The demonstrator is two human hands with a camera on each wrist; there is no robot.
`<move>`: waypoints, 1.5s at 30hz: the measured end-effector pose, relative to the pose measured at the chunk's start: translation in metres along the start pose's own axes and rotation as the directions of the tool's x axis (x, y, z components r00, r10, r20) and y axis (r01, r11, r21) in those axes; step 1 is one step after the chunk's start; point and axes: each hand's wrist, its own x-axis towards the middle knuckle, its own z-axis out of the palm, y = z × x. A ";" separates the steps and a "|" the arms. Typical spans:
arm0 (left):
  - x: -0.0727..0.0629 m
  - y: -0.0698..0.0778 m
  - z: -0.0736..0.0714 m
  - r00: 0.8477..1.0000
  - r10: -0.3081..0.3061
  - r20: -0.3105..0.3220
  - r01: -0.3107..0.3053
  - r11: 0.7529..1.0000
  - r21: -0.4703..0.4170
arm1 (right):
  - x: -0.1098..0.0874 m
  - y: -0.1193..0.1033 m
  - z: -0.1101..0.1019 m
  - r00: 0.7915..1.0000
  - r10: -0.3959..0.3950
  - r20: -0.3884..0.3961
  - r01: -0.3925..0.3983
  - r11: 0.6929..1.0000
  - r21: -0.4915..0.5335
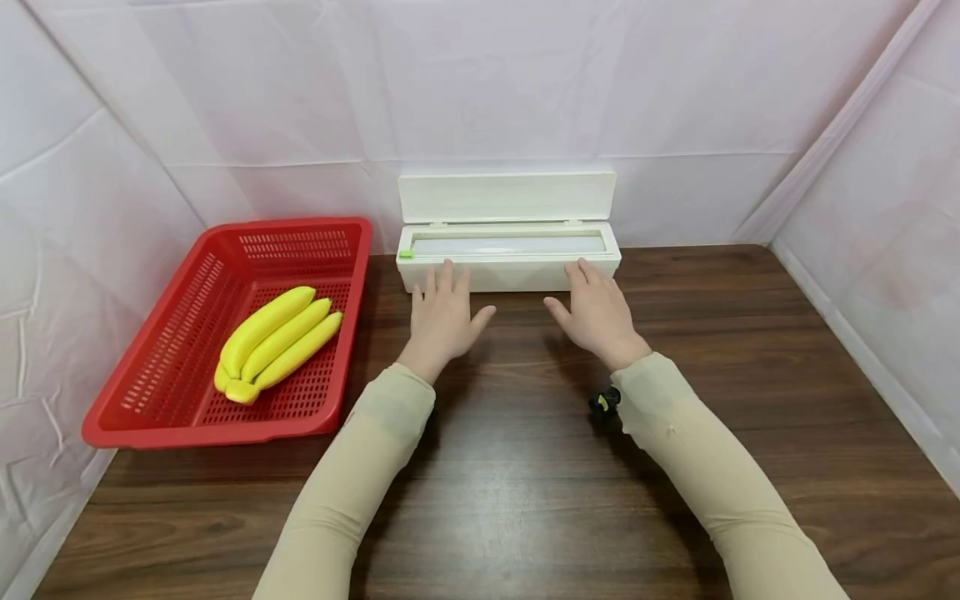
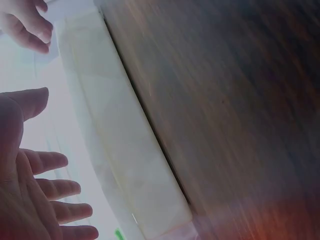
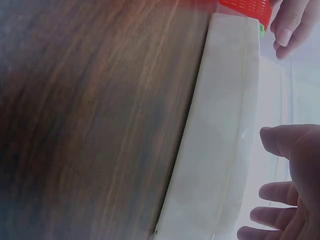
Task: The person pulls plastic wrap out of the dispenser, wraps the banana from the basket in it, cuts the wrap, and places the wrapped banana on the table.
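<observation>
A long white cling film dispenser box (image 1: pixel 510 273) stands at the back of the table, its lid (image 1: pixel 507 197) raised. Inside lies a pale roll (image 1: pixel 510 245), and a small green slider (image 1: pixel 406 254) sits at the left end of the rim. Before the box's left part is my left hand (image 1: pixel 442 317), fingers spread and nothing held. My right hand (image 1: pixel 597 315) is in front of the right part, also with extended fingers and no object. In the wrist views both hands appear apart from the box's front face (image 2: pixel 125 130).
To the left, a red plastic basket (image 1: pixel 351 350) holds a bunch of yellow bananas (image 1: pixel 277 337). The brown wooden table (image 1: pixel 495 475) carries everything. White cloth (image 1: pixel 480 92) hangs behind the box and at both sides. A small black device (image 1: pixel 604 402) is at my right wrist.
</observation>
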 end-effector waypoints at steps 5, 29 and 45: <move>0.004 -0.002 -0.001 1.000 -0.002 -0.005 0.002 1.000 0.002 | 0.005 0.001 -0.001 0.999 -0.019 -0.034 0.018 0.999 -0.028; 0.021 -0.006 0.000 0.999 0.029 -0.031 -0.029 1.000 0.002 | 0.026 0.007 -0.004 0.999 0.000 -0.053 -0.002 0.999 -0.051; 0.040 -0.001 0.002 0.997 0.076 -0.032 -0.074 0.996 0.039 | 0.037 0.007 -0.002 1.000 0.003 -0.017 -0.005 0.996 -0.089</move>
